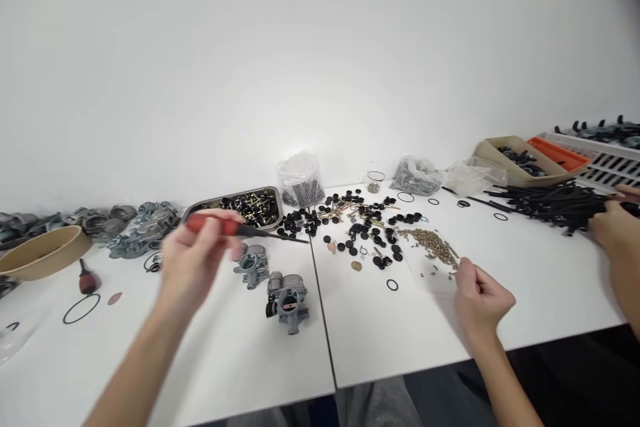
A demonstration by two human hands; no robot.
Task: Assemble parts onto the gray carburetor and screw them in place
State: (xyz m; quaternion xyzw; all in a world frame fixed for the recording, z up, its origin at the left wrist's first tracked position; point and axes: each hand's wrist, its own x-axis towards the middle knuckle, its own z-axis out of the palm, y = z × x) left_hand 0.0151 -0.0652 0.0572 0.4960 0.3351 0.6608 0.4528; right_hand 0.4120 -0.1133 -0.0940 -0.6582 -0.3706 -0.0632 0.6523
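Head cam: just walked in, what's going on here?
A person has a red-handled screwdriver in the left hand, raised over the table with the blade pointing right. Their right hand is closed beside a pile of small brass-coloured screws; whether it holds anything, I can't tell. Two metal carburetor bodies, a nearer one and a farther one, sit between the hands, untouched. At far right, another person's hand is at a bundle of black tubes.

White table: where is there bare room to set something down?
Bare table lies in front of the nearer carburetor, between the seam and right hand, and between that hand and the black tubes. Crowded: around the black caps, brass bits and back-left carburetors.
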